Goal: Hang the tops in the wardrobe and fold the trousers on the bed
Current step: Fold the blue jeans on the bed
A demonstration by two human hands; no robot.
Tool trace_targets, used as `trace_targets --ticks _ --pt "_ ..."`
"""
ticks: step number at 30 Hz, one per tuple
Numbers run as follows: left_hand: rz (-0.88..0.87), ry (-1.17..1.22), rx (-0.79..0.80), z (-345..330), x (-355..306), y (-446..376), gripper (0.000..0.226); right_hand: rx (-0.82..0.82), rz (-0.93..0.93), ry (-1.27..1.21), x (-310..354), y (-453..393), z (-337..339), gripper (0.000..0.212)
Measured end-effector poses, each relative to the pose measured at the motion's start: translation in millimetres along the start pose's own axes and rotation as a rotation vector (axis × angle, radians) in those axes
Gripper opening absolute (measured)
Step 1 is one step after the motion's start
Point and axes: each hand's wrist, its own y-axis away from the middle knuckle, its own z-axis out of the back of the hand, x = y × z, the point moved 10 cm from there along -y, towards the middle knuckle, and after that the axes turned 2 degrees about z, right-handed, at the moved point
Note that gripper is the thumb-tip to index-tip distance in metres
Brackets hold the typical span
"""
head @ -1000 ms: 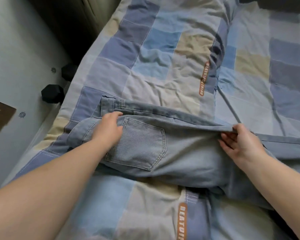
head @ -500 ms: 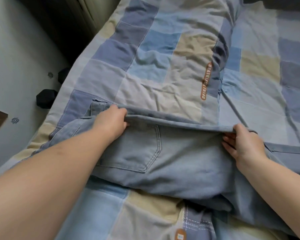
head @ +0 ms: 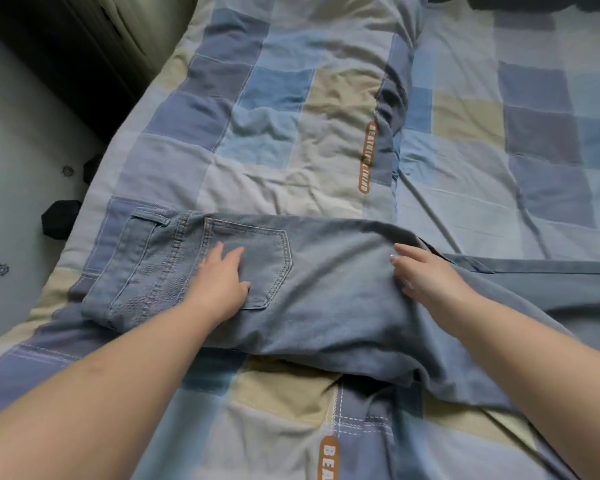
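Head view: jeans (head: 326, 306) flat on bed (head: 291, 116), folded lengthwise. Upper edge let go since half a second ago; left hand (head: 219, 289) and right hand (head: 426, 278) spread, pressing denim smooth. Cross-fold likely next.

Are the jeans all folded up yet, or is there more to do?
Not yet. Done: the jeans lie on the bed, doubled lengthwise with a back pocket on top. In hand: the left hand and right hand press them flat. Left: the legs trail off right, unfolded. No tops or wardrobe show.
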Motion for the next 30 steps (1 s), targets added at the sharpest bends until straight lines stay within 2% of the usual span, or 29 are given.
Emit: trace_targets --ticks 6,9,12,16,19,22,27,29,30 --pt "-0.333 0.073 0.06 -47 -95 92 0.047 -0.112 0.034 0.304 -35 82 90 0.038" --pt "-0.412 0.051 0.2 -71 -142 124 0.044 -0.129 0.022 0.382 -50 118 136 0.038" --pt "-0.526 -0.032 0.361 -93 -207 169 0.037 -0.221 -0.012 0.396 -71 173 208 0.038" --pt "-0.571 -0.021 0.447 -109 -269 224 0.035 -0.275 -0.077 0.466 -114 226 281 0.04" --pt "-0.589 -0.025 0.504 -138 -308 260 0.033 -0.265 -0.121 0.628 -160 248 334 0.043" --pt "-0.452 0.104 0.555 -185 -332 273 0.03 -0.182 -0.127 0.881 -211 249 375 0.049" --pt "0.154 0.546 0.618 -291 -343 290 0.034 0.049 -0.007 1.242 -298 228 404 0.064" --pt "0.318 0.651 0.636 -330 -350 302 0.02 0.084 0.081 1.291 -315 217 408 0.061" --pt "0.371 0.68 0.644 -349 -355 308 0.022 0.095 0.124 1.297 -324 211 410 0.06"
